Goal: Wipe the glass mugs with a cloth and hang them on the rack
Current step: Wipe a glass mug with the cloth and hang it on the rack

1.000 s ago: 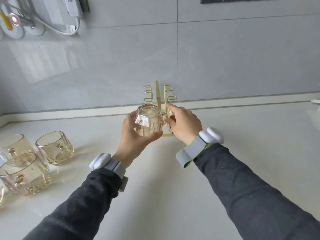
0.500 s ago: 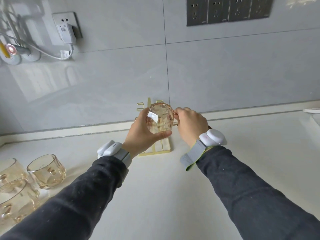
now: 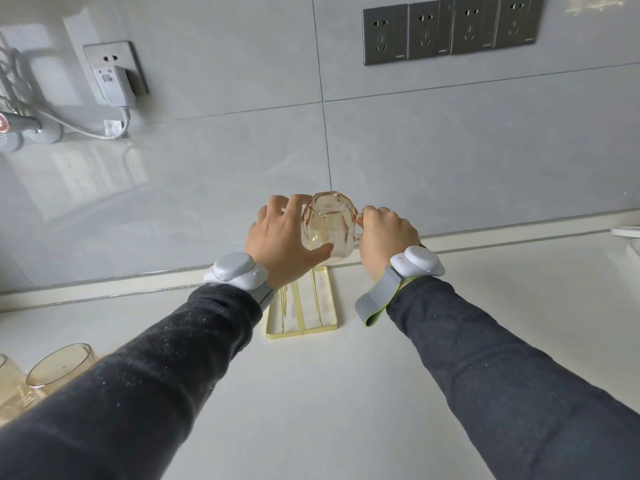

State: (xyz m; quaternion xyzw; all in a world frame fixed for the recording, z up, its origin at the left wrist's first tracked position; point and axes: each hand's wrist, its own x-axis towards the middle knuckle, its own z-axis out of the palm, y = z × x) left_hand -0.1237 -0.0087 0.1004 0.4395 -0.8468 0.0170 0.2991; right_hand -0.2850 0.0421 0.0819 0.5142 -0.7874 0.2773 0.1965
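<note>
An amber faceted glass mug (image 3: 327, 225) is held upside down above the gold rack (image 3: 301, 313), whose flat base lies on the counter; the rack's hooks are hidden behind the mug and hands. My left hand (image 3: 282, 242) grips the mug's body, thumb across its front. My right hand (image 3: 384, 233) pinches the mug's handle on the right side. No cloth is in view.
Other amber glass mugs (image 3: 59, 370) stand at the lower left edge of the white counter. The grey tiled wall rises just behind the rack, with a row of sockets (image 3: 450, 29) above and a plugged adapter (image 3: 114, 81) at left. A white rim (image 3: 625, 232) shows at far right.
Both hands have lifted the mug upward and toward the wall, over the top of the rack. The view has tilted up, so the mugs at left slid toward the corner.
</note>
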